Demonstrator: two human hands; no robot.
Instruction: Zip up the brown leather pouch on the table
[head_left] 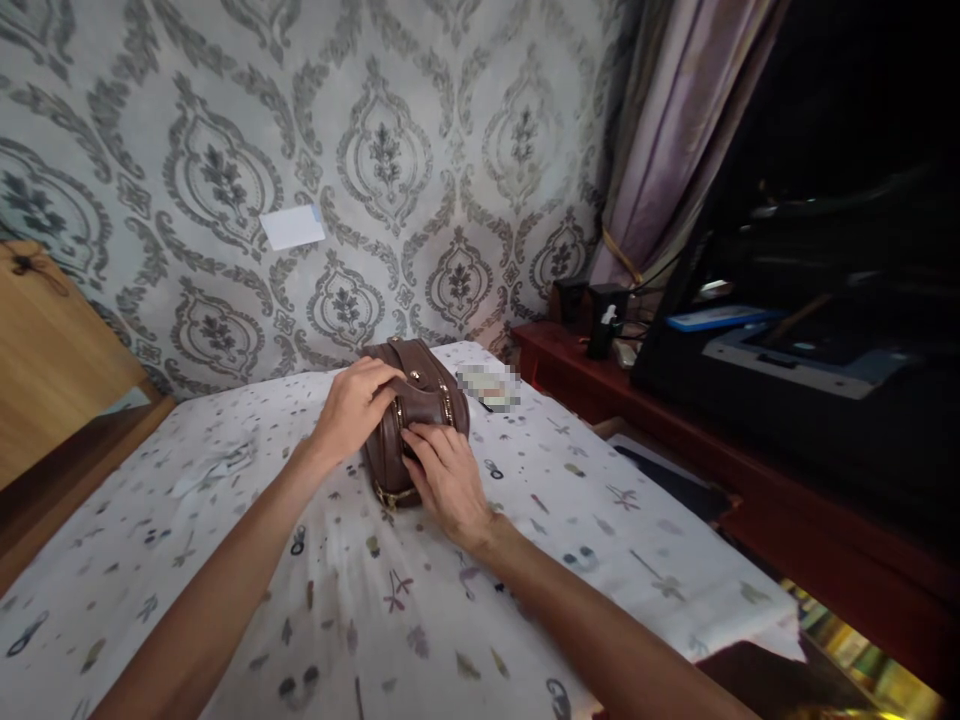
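A brown leather bag (429, 408) with gold-coloured zips and a strap handle fixed by metal studs on top stands on the patterned white cloth. My left hand (358, 402) grips its upper left edge, with the fingers bent close to a zip. Against the near end of the bag, my right hand (448, 478) has its fingers curled and pressed together by the zip line. Whether those right fingertips pinch a zip pull is hidden. A gold metal fitting hangs at the bag's lower front corner.
A blurred-out flat item (489, 388) lies right of the bag, with a thin dark object beside it. The cloth-covered table (420, 600) meets a patterned wall. A wooden panel (60, 370) stands left; a red-brown cabinet (555, 355) and large dark screen (817, 250) stand right.
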